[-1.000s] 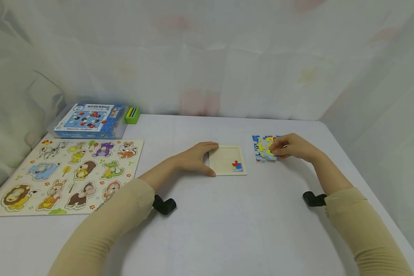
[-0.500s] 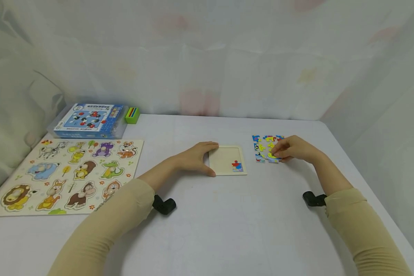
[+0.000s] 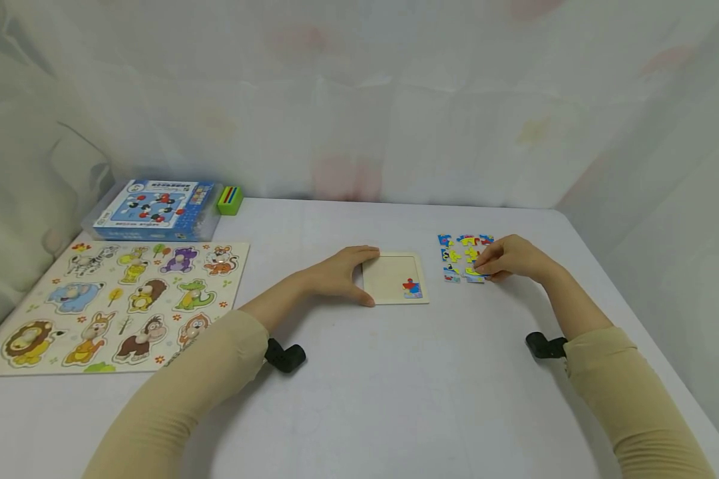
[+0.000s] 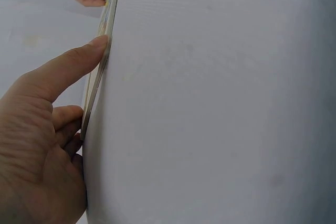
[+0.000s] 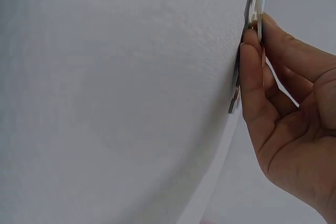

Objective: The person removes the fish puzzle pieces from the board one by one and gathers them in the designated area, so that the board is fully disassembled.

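Observation:
In the head view a shallow wooden puzzle tray (image 3: pixel 391 273) lies on the white table, with a small blue and red piece (image 3: pixel 412 289) in its lower right corner. My left hand (image 3: pixel 339 275) holds the tray by its left side, thumb at the near corner and fingers at the far one. To the right lie several colourful jigsaw pieces (image 3: pixel 449 256), mostly yellow and blue. Over their right side, my right hand (image 3: pixel 512 258) pinches a jigsaw piece (image 5: pixel 259 3) between thumb and fingers, seen edge-on in the right wrist view. Its picture is mostly hidden by the fingers.
A large animal peg puzzle board (image 3: pixel 114 303) covers the table's left part. Behind it stand a clear box with a blue label (image 3: pixel 156 209) and a small green block (image 3: pixel 230 200). A pale curtain (image 3: pixel 359 100) hangs behind the table.
My right hand has shifted slightly right, uncovering more of the jigsaw pieces. A tilted piece at the near edge of the group now lies flat. My left hand and the tray have stayed put.

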